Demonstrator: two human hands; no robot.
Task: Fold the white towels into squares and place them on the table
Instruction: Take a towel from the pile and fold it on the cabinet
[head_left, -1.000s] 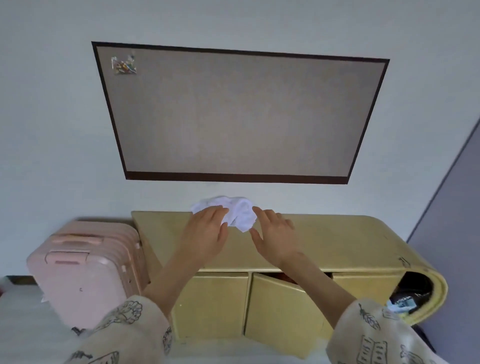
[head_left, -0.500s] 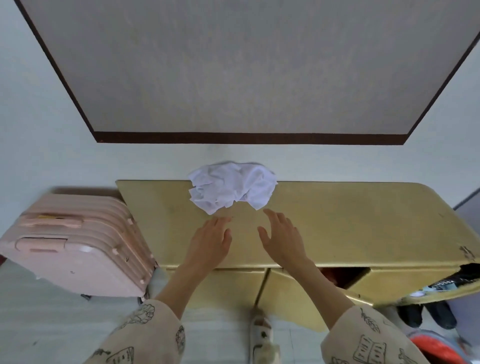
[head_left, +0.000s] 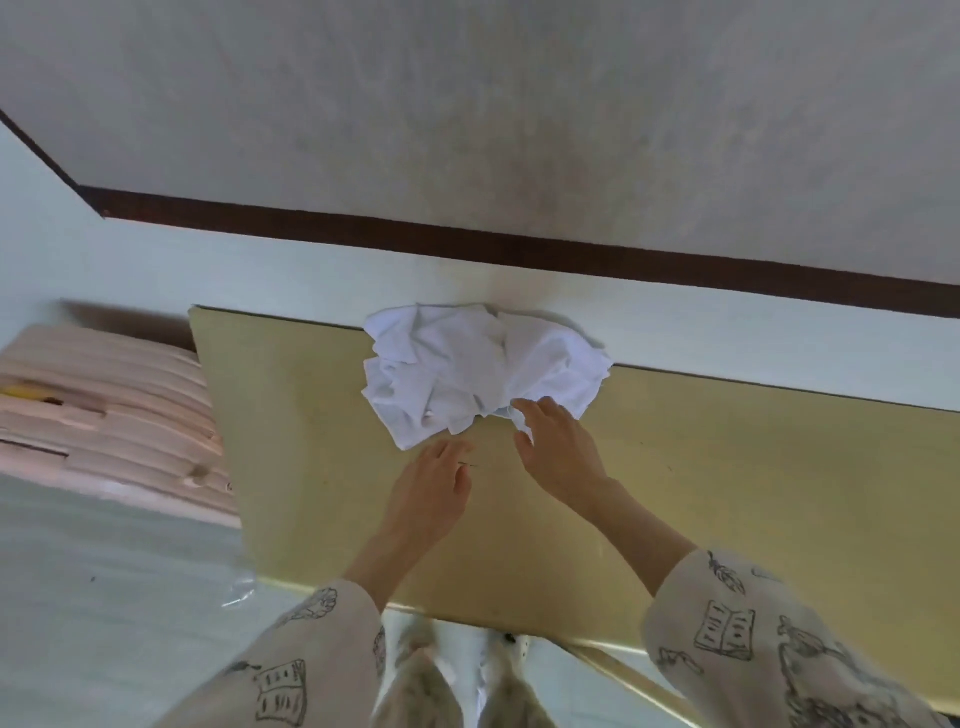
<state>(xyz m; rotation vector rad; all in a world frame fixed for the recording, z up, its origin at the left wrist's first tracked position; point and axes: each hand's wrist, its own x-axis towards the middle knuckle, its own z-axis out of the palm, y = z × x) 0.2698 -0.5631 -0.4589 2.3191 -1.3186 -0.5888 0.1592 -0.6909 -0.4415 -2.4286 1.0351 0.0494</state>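
White towels (head_left: 483, 371) were seen in one crumpled heap at the back of the yellow surface (head_left: 727, 467), against the wall, with no squared fold visible anywhere in them. How many towels the heap held could not be told. Nothing of the task could be judged done: every fold was left to make, and no finished square was laid out on the surface.

At the far left a pink suitcase (head_left: 104, 410) was seen beside the surface. Next, the left hand (head_left: 431, 493) was held flat over the bare wood just in front of the heap, fingers straight and loosely spread, holding nothing; whether its fingertips touched the nearest corner of cloth could not be told. Further right, the right hand (head_left: 558, 447) was laid at the heap's front edge, its fingers touching the cloth; a closed pinch could not be made out.

Compared with half a second earlier, both hands were found nearer the heap, the right one having gone from clear of the cloth to touching it, and the view was tilted further down.
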